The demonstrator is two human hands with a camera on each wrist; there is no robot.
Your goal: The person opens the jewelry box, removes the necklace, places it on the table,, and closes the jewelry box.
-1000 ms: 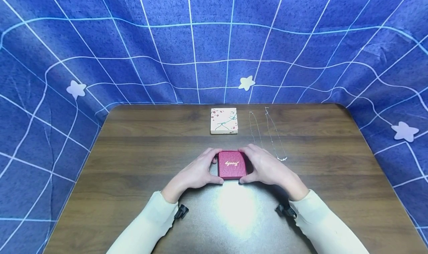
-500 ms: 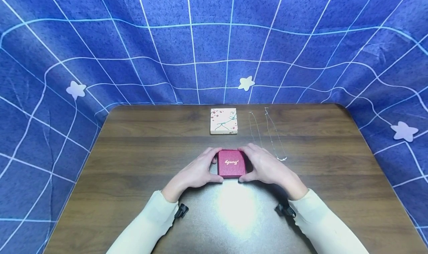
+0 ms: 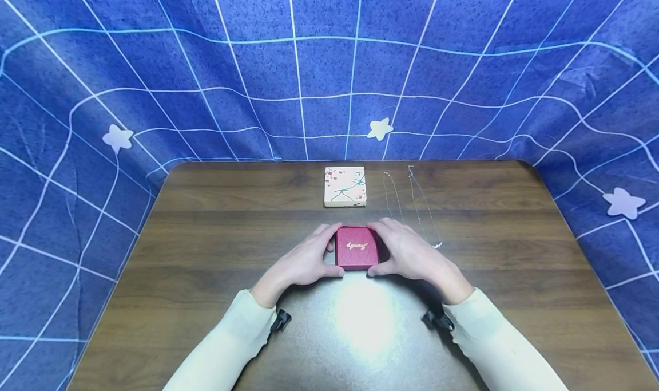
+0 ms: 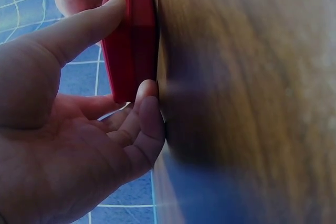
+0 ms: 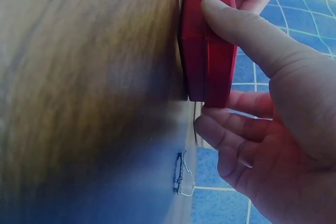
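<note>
A red jewelry box [image 3: 357, 248] with gold lettering on its lid lies in front of me on the wooden table, its lid on. My left hand [image 3: 305, 260] grips its left side, thumb at the near corner and index finger at the far one. On the opposite side my right hand [image 3: 409, 255] holds it the same way. In the left wrist view the thumb presses the near face of the red box [image 4: 131, 38], and the lower fingers curl loosely beside it. The right wrist view shows the other thumb on that face of the box [image 5: 218, 72].
Behind the red box stands a flat white box [image 3: 345, 186] with a floral print. To its right lie two thin silver necklaces, one with a sparkling pendant [image 3: 437, 245] close beyond my right hand. A blue curtain [image 3: 329, 64] hangs around the table's [image 3: 231, 225] back and sides.
Both hands and the red jewelry box have shifted slightly away from me, toward the white box. The grip looks the same; the white box and necklaces stay in place.
</note>
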